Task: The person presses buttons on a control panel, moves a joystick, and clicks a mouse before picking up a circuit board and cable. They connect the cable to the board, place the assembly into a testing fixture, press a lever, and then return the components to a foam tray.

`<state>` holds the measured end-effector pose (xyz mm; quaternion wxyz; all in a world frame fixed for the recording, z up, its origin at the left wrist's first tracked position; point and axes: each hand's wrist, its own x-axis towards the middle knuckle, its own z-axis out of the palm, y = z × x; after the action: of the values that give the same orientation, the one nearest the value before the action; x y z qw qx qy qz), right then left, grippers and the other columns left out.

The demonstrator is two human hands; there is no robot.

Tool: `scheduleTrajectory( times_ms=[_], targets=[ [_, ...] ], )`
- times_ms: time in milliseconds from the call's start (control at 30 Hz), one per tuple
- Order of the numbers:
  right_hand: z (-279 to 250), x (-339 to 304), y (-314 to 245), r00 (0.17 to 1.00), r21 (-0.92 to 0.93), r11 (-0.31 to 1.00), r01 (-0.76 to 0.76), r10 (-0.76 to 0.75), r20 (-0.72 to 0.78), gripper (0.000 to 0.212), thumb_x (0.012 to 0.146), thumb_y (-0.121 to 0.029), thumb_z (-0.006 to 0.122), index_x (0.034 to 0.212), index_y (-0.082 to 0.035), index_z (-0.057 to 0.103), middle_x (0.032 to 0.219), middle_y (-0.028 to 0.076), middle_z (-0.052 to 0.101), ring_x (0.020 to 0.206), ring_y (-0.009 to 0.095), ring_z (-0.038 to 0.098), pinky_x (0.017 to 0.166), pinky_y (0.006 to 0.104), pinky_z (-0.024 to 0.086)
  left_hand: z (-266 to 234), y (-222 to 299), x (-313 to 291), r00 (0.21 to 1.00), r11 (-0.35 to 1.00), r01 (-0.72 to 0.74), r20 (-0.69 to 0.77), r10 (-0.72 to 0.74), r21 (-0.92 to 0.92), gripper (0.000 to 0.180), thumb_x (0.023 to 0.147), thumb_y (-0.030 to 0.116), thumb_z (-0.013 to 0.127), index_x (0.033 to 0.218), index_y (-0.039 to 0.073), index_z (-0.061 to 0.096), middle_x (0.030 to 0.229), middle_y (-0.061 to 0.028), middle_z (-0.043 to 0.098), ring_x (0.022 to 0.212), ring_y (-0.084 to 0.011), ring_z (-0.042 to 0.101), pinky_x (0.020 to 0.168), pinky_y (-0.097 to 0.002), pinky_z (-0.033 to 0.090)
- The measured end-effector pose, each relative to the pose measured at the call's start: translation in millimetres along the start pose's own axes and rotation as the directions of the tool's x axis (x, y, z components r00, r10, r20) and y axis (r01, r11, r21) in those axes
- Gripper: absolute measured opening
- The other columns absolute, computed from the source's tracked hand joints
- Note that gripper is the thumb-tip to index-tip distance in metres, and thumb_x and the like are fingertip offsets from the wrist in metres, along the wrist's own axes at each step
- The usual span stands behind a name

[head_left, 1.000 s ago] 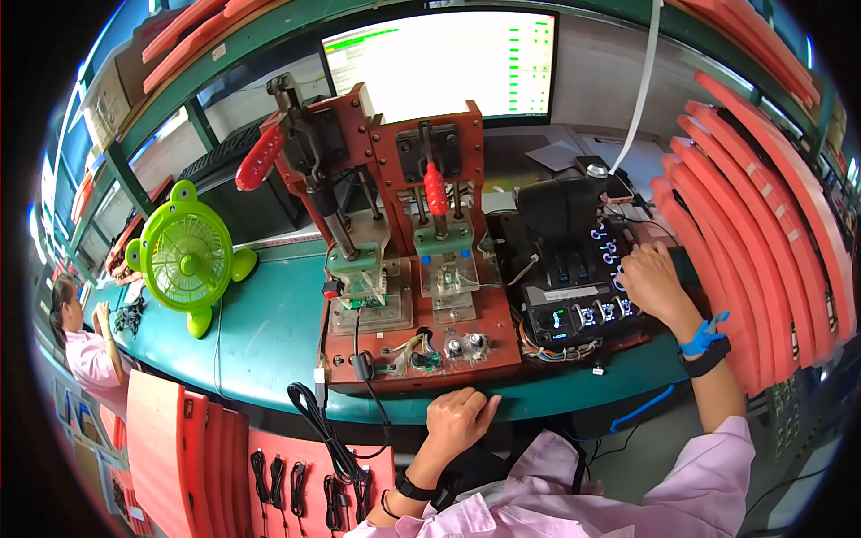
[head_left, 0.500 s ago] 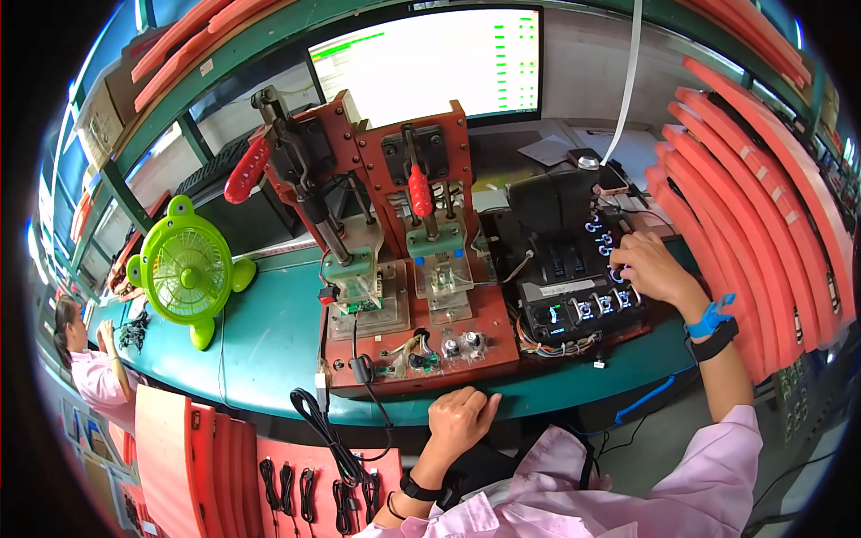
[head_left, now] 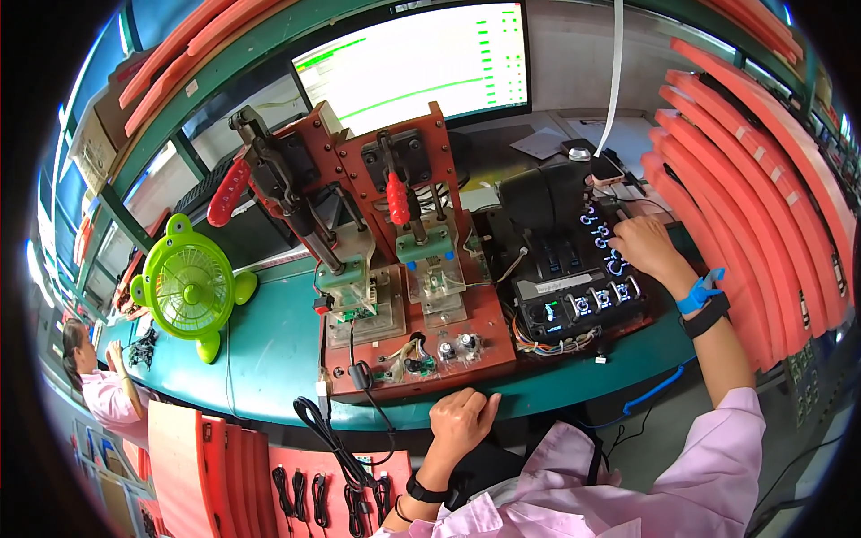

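Note:
My right hand [head_left: 644,247], wearing a blue wrist strap [head_left: 700,292] and a black band, bends its fingers down at the lit knobs [head_left: 614,266] along the right side of a black control panel [head_left: 574,309]. Its fingertips meet one of the upper knobs; the fingers partly hide the contact. Curled into a loose fist, my left hand [head_left: 464,423] rests at the front edge of the green bench [head_left: 269,381], with nothing visible in it. Just beyond it stands a red test fixture [head_left: 484,354] with two red-handled toggle clamps [head_left: 397,199], each over a clear plate with a circuit board.
Red foam trays [head_left: 744,197] are stacked at the right. A green fan [head_left: 190,289] stands left, a lit monitor [head_left: 421,72] behind. Black cables [head_left: 319,498] lie on a foam tray [head_left: 296,462] at lower left. A co-worker [head_left: 103,386] sits far left.
My right hand has shifted up the row of lit knobs, uncovering a lower one. The left hand stays at the bench edge. The whole view has turned slightly.

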<state>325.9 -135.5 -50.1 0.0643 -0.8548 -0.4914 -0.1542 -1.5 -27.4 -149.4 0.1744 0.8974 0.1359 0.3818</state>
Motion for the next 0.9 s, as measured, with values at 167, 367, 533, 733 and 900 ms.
scheduleTrajectory(
  times_ms=[167,367,533,733,900],
  targets=[
    [-14.7,5.3,-0.5,0.927,0.107,0.969,-0.224,0.177,0.331,0.013,0.072,-0.016,0.060,0.067,-0.004,0.060,0.070,0.016,0.058,0.082,0.033,0.056,0.083,0.0467,0.038,0.3,1.1,-0.5,1.000,1.000,0.005,-0.002,-0.005,-0.001,0.034,0.068,0.010,0.069,0.052,0.005,0.040,0.049,-0.0082,0.040,0.042,-0.0267,0.044,0.039,-0.0347,0.033],
    [-7.4,-5.5,10.3,0.973,0.154,0.967,0.203,-0.217,0.079,0.013,0.071,-0.008,0.059,0.083,-0.004,0.059,0.079,0.014,0.057,0.087,0.033,0.054,0.084,0.0436,0.039,-0.9,0.6,-0.3,1.000,1.000,0.005,-0.004,-0.005,-0.001,0.034,0.068,0.010,0.070,0.052,0.005,0.040,0.050,-0.0083,0.040,0.042,-0.0268,0.044,0.039,-0.0347,0.033],
    [-8.9,-9.6,6.5,0.981,0.297,0.936,0.187,-0.196,0.000,0.020,0.070,-0.004,0.058,0.090,-0.003,0.058,0.080,0.013,0.054,0.086,0.032,0.052,0.081,0.0407,0.039,-0.3,1.1,-0.6,1.000,1.000,0.013,0.004,-0.013,0.003,0.033,0.068,0.011,0.070,0.052,0.005,0.041,0.050,-0.0084,0.041,0.042,-0.0267,0.044,0.039,-0.0346,0.033],
    [2.3,9.4,27.8,0.948,0.542,0.794,0.274,-0.319,-0.013,0.021,0.068,-0.005,0.060,0.090,-0.003,0.059,0.076,0.010,0.055,0.078,0.029,0.054,0.070,0.0373,0.043,0.7,1.3,-1.0,1.000,1.000,0.017,0.008,-0.017,0.007,0.033,0.068,0.011,0.069,0.052,0.005,0.041,0.050,-0.0082,0.041,0.042,-0.0264,0.044,0.039,-0.0346,0.033],
    [12.4,34.8,23.9,0.977,0.548,0.821,0.162,-0.212,0.028,0.017,0.068,-0.006,0.063,0.084,0.001,0.060,0.073,0.010,0.059,0.065,0.021,0.055,0.061,0.0311,0.042,1.2,-0.4,0.0,1.000,0.999,0.028,0.006,-0.028,0.015,0.033,0.069,0.012,0.069,0.052,0.005,0.041,0.049,-0.0077,0.041,0.042,-0.0262,0.044,0.039,-0.0344,0.033]
  ],
)
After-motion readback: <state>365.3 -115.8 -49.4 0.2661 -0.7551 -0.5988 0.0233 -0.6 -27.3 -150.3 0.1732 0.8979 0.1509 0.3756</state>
